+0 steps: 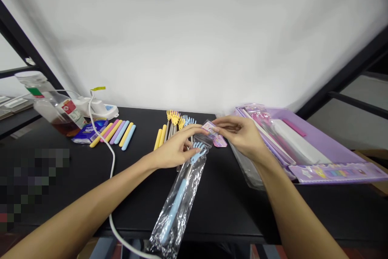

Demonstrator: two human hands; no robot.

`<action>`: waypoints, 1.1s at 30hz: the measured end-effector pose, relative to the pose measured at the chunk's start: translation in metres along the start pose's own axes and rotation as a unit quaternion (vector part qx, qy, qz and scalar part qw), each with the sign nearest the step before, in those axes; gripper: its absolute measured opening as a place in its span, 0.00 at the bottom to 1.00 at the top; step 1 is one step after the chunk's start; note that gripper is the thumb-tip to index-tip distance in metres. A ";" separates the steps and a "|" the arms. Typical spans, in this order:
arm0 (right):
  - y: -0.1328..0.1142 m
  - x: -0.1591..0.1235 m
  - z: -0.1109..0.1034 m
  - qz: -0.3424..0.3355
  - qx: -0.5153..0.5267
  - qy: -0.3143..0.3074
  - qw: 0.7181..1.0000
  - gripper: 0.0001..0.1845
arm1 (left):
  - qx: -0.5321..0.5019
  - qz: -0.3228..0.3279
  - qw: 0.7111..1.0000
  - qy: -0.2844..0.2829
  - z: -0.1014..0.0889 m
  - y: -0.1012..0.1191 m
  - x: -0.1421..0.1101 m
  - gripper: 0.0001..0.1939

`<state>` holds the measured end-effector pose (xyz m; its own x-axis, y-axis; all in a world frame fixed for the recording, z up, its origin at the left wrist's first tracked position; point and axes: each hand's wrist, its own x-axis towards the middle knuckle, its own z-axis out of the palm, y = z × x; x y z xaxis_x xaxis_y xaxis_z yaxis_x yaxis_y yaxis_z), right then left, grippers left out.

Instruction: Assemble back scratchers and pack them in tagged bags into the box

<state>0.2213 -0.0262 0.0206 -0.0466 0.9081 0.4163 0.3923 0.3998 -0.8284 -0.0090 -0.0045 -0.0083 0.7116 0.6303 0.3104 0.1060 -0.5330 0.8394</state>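
Observation:
A light blue back scratcher (177, 204) lies inside a clear plastic bag (162, 226), its hand-shaped head toward the wall. My left hand (171, 150) is closed on the bag's top end, thumb beside the scratcher's head and fingertips near a small printed card (209, 128). Between thumb and fingers, my right hand (239, 135) pinches that card at the bag's mouth. A pink printed card (220, 141) lies just below it. Behind my left hand are several more back scratchers with yellow heads (175, 118) and blue heads (188, 121), partly hidden by my fingers.
Loose coloured handles (121, 131) lie in a row at left, near a purple packet (89, 131), a bottle (60, 107) and a power strip (103, 109). A white cable (112, 166) crosses the black table. At right stands a purple box (315, 142) holding plastic bags.

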 end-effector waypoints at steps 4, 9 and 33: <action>-0.001 0.001 0.001 0.006 0.014 0.019 1.000 0.14 | -0.015 -0.001 1.000 0.004 0.000 0.003 0.000 0.22; -0.001 0.000 -0.002 0.017 0.036 0.004 0.999 0.16 | -0.055 -0.033 0.998 0.016 0.000 0.007 0.001 0.18; 0.004 0.002 -0.004 0.101 0.057 -0.054 0.992 0.19 | -0.056 -0.062 0.995 0.051 0.000 0.004 0.003 0.12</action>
<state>0.2269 -0.0236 0.0194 -0.0775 0.9766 0.2008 0.2979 0.2149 -0.9301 -0.0061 -0.0050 -0.0038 0.6224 0.7450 0.2398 0.1072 -0.3847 0.9168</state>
